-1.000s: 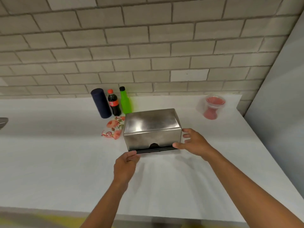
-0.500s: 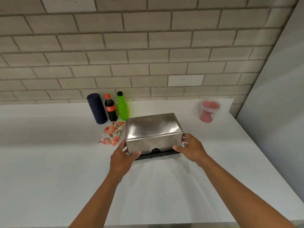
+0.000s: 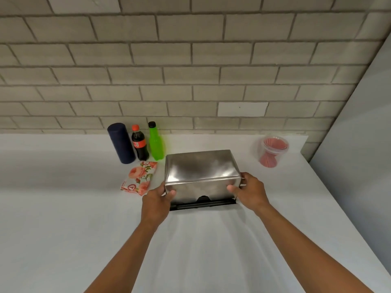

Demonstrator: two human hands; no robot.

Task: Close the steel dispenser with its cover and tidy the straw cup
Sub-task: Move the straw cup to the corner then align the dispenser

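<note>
A shiny steel dispenser [image 3: 201,172] stands mid-counter with its steel cover over it and a black base strip showing along the front bottom. My left hand [image 3: 156,199] grips its front left corner, thumb on the front face. My right hand [image 3: 249,191] grips the front right corner the same way. A clear plastic cup [image 3: 273,151] holding red straws stands apart at the back right, near the wall.
A dark blue cylinder [image 3: 121,143], a cola bottle [image 3: 139,142] and a green bottle [image 3: 156,141] stand against the brick wall at back left. A floral napkin packet [image 3: 138,180] lies left of the dispenser. A grey panel [image 3: 355,166] bounds the white counter [image 3: 63,208] on the right.
Both hands moved up from the dispenser's base onto its front corners and now clasp it. The view has shifted slightly, with the dispenser sitting lower in frame.
</note>
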